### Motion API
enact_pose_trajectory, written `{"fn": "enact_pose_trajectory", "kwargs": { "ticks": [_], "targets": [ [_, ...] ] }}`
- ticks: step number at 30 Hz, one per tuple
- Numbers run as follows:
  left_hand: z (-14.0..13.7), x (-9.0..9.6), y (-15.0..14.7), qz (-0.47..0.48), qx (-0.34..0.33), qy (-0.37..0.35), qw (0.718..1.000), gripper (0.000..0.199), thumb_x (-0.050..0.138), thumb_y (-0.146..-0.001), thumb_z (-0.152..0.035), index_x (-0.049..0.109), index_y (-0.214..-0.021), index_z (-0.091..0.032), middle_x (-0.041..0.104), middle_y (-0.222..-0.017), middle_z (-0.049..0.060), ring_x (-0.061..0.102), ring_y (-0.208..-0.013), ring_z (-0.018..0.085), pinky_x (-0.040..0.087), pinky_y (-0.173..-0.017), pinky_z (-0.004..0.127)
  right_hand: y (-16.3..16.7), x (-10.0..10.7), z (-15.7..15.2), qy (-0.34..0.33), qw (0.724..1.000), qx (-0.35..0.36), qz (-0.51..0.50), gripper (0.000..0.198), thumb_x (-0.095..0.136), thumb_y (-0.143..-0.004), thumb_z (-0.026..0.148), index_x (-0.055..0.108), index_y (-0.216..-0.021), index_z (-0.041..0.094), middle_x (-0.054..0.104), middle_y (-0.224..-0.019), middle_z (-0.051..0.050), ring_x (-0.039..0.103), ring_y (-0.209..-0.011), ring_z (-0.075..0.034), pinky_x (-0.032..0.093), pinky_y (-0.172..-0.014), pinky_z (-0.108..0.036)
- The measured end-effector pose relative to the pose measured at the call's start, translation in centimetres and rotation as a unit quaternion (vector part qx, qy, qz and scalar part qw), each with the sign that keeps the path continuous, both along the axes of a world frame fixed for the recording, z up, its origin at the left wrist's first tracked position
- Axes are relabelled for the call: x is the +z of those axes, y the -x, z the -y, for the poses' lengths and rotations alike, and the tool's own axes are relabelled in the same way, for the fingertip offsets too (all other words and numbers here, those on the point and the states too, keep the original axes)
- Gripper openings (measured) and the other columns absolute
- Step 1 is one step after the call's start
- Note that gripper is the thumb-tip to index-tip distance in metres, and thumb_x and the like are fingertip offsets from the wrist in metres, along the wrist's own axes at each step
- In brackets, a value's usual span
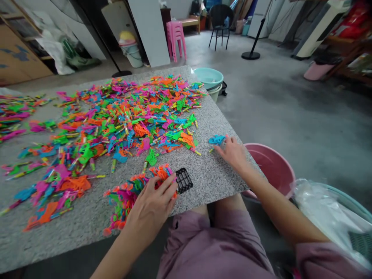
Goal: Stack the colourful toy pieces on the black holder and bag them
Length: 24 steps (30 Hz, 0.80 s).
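Observation:
My left hand [158, 192] is curled over a heap of small suction-cup darts [123, 205] in orange, pink, green and blue at the table's near edge. Orange cups show between its thumb and fingers; the fingertips are partly hidden. Right beside those fingers lies a black plastic grid [184, 180]. My right hand [234, 155] is at the table's right side, thumb and index finger closed about the end of a blue toy gun [216, 140]. A broad pile of bright toy guns [139, 112], many with yellow-striped barrels, covers the table beyond both hands.
The speckled stone table [207, 186] ends just right of my right hand. Below that edge stand a pink tub [269, 164] and a basket with clear plastic bags [319, 205]. A turquoise basin [208, 77] stands past the far right corner. More toys [14, 116] lie at far left.

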<state>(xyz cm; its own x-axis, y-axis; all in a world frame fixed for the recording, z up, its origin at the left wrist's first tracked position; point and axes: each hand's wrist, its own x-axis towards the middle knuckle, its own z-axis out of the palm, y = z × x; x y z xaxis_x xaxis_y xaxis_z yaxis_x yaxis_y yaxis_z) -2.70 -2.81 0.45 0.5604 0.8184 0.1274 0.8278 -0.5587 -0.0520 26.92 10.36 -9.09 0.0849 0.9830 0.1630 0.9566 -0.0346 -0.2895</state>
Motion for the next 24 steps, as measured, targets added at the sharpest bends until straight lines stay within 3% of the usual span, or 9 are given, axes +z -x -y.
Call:
{"fn": "enact_pose_trajectory", "kwargs": {
  "ticks": [2,7,9,11,12,15,18,20,24],
  "targets": [
    [0.0,0.1,0.0,-0.001,0.003,0.008,1.000,0.033,0.053,-0.093,-0.020,0.060,-0.124,-0.020,0.060,-0.136,0.002,0.048,-0.113,0.029,0.050,-0.096,0.046,2.2,0.4,-0.7,0.062,0.997,-0.038,0.018,0.061,0.047,-0.094,0.051,0.051,-0.127,0.000,0.052,-0.127,-0.031,0.061,-0.107,-0.035,0.048,-0.083,-0.041],
    [0.2,0.4,0.0,0.003,0.002,0.026,1.000,0.029,0.052,-0.094,-0.020,0.061,-0.122,-0.019,0.058,-0.138,0.002,0.047,-0.114,0.028,0.049,-0.098,0.047,2.1,1.1,-0.5,0.117,0.991,-0.062,0.014,0.029,0.039,-0.095,0.016,0.058,-0.113,0.005,0.060,-0.113,-0.027,0.065,-0.098,-0.032,0.049,-0.078,-0.039],
    [0.3,0.6,-0.1,0.007,0.003,0.037,0.999,0.028,0.053,-0.094,-0.022,0.061,-0.121,-0.020,0.058,-0.138,0.002,0.047,-0.114,0.028,0.049,-0.098,0.047,1.1,1.3,1.1,0.102,0.993,-0.047,-0.043,0.021,0.044,-0.092,0.015,0.057,-0.106,0.008,0.064,-0.103,-0.022,0.066,-0.091,-0.030,0.049,-0.076,-0.039],
    [0.3,0.6,-0.1,0.010,0.008,0.047,0.999,0.029,0.053,-0.094,-0.023,0.060,-0.122,-0.021,0.057,-0.139,0.002,0.047,-0.114,0.027,0.049,-0.098,0.048,1.1,1.2,3.8,0.096,0.976,-0.002,-0.196,0.020,0.055,-0.088,0.025,0.054,-0.103,0.013,0.066,-0.090,-0.014,0.065,-0.077,-0.025,0.052,-0.069,-0.036],
    [0.3,0.6,-0.1,0.010,0.010,0.050,0.999,0.029,0.053,-0.094,-0.023,0.060,-0.122,-0.021,0.057,-0.139,0.001,0.047,-0.113,0.028,0.049,-0.098,0.048,1.8,1.1,5.3,0.109,0.947,0.030,-0.302,0.025,0.060,-0.085,0.031,0.051,-0.103,0.016,0.065,-0.084,-0.008,0.064,-0.070,-0.022,0.053,-0.063,-0.034],
    [0.3,0.5,-0.2,0.006,0.018,0.051,0.998,0.030,0.052,-0.094,-0.024,0.060,-0.123,-0.021,0.057,-0.140,0.001,0.046,-0.114,0.028,0.048,-0.098,0.049,5.8,0.1,9.6,0.182,0.794,0.113,-0.569,0.039,0.067,-0.077,0.044,0.048,-0.103,0.022,0.063,-0.086,-0.002,0.060,-0.057,-0.015,0.055,-0.051,-0.030],
    [0.3,0.5,-0.2,0.001,0.022,0.055,0.998,0.032,0.052,-0.095,-0.026,0.059,-0.125,-0.021,0.055,-0.142,0.001,0.045,-0.116,0.029,0.049,-0.098,0.048,10.2,-1.4,11.8,0.219,0.730,0.135,-0.633,0.030,0.065,-0.078,0.044,0.052,-0.095,0.023,0.064,-0.088,-0.002,0.063,-0.060,-0.015,0.058,-0.056,-0.031],
    [0.3,0.5,-0.3,-0.002,0.023,0.060,0.998,0.033,0.051,-0.095,-0.027,0.058,-0.126,-0.020,0.054,-0.143,0.000,0.045,-0.117,0.029,0.049,-0.099,0.048,11.9,-2.2,11.9,0.232,0.744,0.158,-0.606,0.022,0.061,-0.082,0.039,0.055,-0.094,0.022,0.066,-0.081,-0.002,0.067,-0.063,-0.017,0.057,-0.059,-0.030],
    [0.3,0.6,-0.3,0.000,0.023,0.058,0.998,0.030,0.052,-0.095,-0.027,0.060,-0.123,-0.021,0.055,-0.141,0.000,0.046,-0.115,0.028,0.048,-0.100,0.048,12.1,-2.0,10.8,0.188,0.874,0.223,-0.389,0.013,0.064,-0.084,0.030,0.062,-0.092,0.020,0.070,-0.078,-0.003,0.068,-0.071,-0.018,0.050,-0.064,-0.026]
  ]
}}
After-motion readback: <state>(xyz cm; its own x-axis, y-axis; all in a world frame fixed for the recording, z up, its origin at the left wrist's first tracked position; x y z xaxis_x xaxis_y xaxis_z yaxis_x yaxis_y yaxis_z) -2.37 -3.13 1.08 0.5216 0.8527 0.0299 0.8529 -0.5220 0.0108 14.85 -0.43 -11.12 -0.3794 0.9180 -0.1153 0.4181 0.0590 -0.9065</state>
